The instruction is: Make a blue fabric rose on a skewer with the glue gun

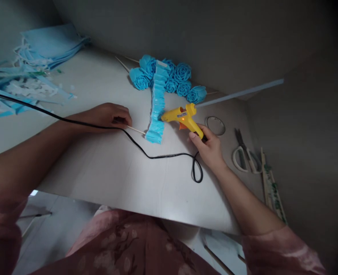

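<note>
My left hand (116, 115) pinches a thin wooden stick (136, 130), whose far end meets the near end of a pleated blue strip (158, 101). In my right hand (210, 147) is a yellow hot glue gun (186, 117) with a small orange light lit on its side. Its nozzle points left and is at the strip's right edge; whether it touches cannot be made out. A long pale glue stick (240, 93) sticks out of the gun's back. The strip's far end rests against several blue rosette flowers (183, 72).
A stack of blue face masks (51, 44) and cut scraps (28, 88) lie at left. Scissors (245, 154), a roll of tape (215, 126) and a bundle of sticks (273, 187) sit at right. The black cord (91, 125) crosses my left forearm. Walls border the table (123, 179).
</note>
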`<control>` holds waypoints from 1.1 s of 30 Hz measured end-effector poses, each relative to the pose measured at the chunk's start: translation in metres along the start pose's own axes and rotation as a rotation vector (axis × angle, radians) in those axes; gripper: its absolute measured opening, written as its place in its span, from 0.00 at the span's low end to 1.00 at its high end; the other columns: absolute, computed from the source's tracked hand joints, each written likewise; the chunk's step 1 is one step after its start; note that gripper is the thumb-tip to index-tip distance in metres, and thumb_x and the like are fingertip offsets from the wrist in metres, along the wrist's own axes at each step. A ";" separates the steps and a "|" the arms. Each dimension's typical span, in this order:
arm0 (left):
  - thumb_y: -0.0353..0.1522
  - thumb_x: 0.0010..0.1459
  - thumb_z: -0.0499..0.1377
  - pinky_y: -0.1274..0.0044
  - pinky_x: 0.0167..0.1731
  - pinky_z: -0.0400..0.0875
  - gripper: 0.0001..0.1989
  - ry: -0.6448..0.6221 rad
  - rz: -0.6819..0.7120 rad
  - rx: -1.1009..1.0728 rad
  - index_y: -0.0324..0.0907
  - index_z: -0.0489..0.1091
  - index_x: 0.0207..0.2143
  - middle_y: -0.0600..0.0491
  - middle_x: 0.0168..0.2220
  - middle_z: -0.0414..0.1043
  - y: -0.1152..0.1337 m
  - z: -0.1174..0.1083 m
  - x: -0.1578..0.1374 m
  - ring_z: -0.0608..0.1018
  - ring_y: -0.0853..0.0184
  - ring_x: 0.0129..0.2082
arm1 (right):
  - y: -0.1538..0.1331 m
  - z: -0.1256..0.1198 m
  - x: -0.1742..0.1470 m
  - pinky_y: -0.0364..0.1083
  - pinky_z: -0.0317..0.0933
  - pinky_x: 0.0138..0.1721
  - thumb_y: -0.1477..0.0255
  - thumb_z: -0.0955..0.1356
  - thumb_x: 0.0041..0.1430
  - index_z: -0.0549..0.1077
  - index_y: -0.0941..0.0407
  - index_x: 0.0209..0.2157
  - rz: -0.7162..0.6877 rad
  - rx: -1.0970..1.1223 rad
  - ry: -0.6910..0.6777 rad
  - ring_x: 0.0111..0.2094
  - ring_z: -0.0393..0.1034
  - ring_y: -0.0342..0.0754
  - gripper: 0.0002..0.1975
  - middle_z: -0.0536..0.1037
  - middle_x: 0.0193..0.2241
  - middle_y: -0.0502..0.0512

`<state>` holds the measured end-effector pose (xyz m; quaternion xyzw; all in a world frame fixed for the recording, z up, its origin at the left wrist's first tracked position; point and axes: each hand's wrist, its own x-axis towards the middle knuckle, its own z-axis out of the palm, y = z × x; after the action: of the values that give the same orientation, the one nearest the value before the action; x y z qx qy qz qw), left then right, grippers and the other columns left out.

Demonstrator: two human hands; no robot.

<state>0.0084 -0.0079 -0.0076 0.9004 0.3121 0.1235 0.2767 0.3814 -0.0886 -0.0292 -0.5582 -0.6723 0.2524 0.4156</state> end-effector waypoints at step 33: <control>0.38 0.67 0.56 0.80 0.37 0.66 0.15 0.015 0.034 -0.012 0.38 0.78 0.38 0.50 0.37 0.76 0.000 0.001 -0.001 0.75 0.70 0.34 | -0.004 0.001 -0.002 0.45 0.59 0.30 0.60 0.71 0.60 0.78 0.53 0.43 -0.047 -0.034 -0.009 0.28 0.64 0.46 0.14 0.75 0.27 0.49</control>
<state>0.0081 -0.0086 -0.0087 0.9030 0.2980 0.1367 0.2778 0.3785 -0.0911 -0.0266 -0.5481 -0.6913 0.2334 0.4090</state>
